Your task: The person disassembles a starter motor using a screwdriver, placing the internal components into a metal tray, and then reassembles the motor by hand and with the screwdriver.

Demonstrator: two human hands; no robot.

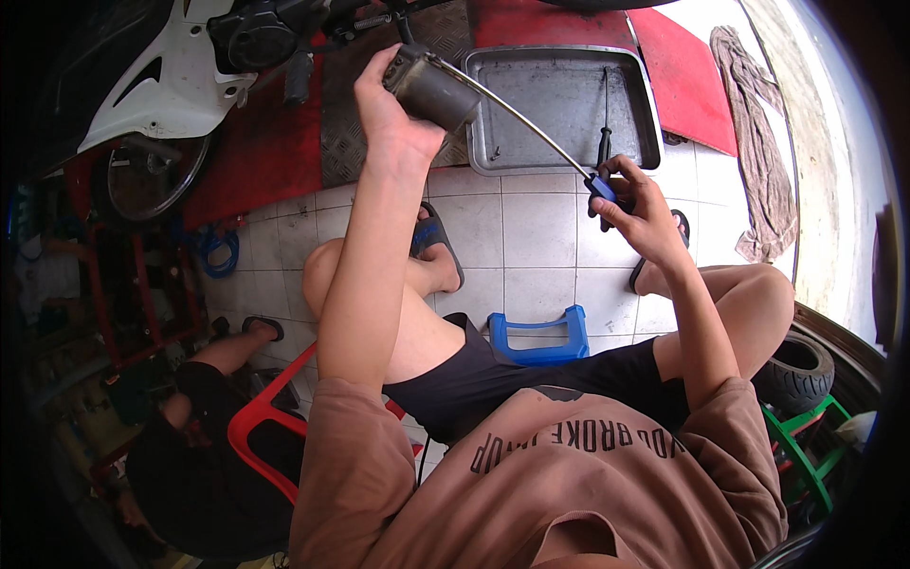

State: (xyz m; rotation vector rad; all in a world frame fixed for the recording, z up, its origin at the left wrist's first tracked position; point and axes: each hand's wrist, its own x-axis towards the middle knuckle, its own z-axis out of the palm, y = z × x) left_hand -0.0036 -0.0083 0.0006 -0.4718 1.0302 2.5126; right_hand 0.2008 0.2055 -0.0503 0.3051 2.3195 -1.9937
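Note:
My left hand [398, 119] grips a dark grey cylindrical metal part [436, 93] by its top end, above the left edge of a metal tray [481, 163]. My right hand [645, 211] is closed around the blue-and-black handle of a long screwdriver [517, 114]. The screwdriver's shaft runs up and left to the top end of the cylindrical part. Its tip is too small to make out. A second, black-handled screwdriver [605, 142] lies in the tray, just beyond my right fingers. A small dark piece [496, 153] rests near the tray's front left corner.
A white-and-black motorcycle [175, 71] stands at the far left on a red platform [275, 161]. A blue stool [540, 356] is between my legs. Brown cloth [758, 142] lies far right, a tyre [801, 370] near right. Another person [204, 398] sits at the left beside a red chair [261, 417].

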